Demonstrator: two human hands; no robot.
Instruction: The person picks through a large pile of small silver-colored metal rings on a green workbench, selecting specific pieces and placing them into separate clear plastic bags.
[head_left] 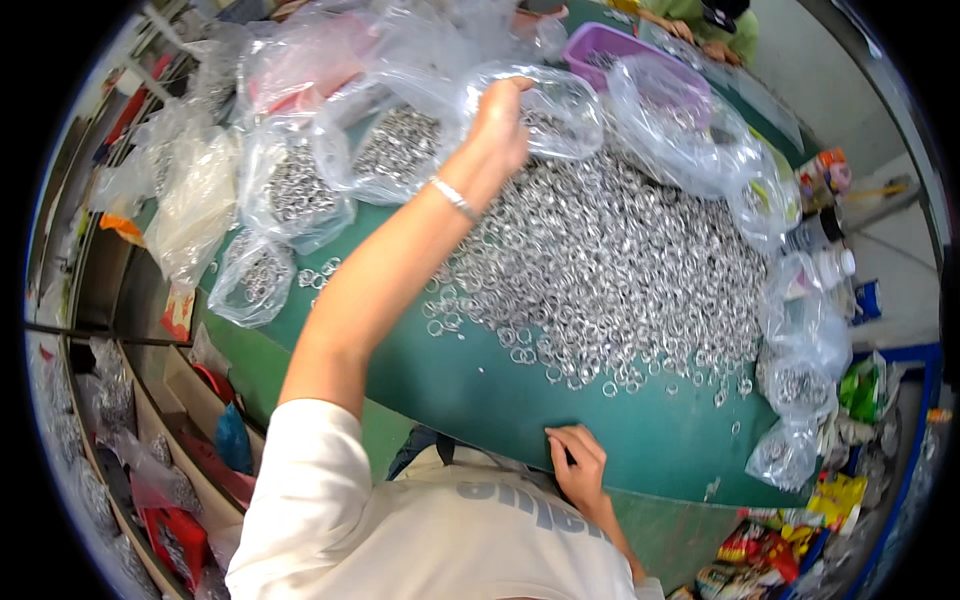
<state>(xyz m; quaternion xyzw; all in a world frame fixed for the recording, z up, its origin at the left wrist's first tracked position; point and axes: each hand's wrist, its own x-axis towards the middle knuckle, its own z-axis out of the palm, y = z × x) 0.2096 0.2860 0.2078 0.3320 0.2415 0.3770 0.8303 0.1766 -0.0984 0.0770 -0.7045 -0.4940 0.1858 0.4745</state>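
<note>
My left arm, with a silvery bracelet at the wrist, stretches across the table. My left hand (pixel 497 128) is closed at the rim of a clear plastic bag (pixel 570 112) that holds some metal rings; its fingertips are partly hidden. Right beside that bag spreads a big pile of silvery metal rings (pixel 620 260), thinning into loose single rings toward me. At the table's near edge rests my right hand (pixel 578 462), its fingers curled in, with nothing visible in them. Bare green tabletop lies between this hand and the pile.
Several ring-filled clear bags (pixel 300 185) line the table's far left. A purple basket (pixel 640 60) stands behind the pile. Bags and a white-capped bottle (pixel 833 265) crowd the right edge. A person in green (pixel 735 35) sits at the far end. Shelves (pixel 160 420) flank the left.
</note>
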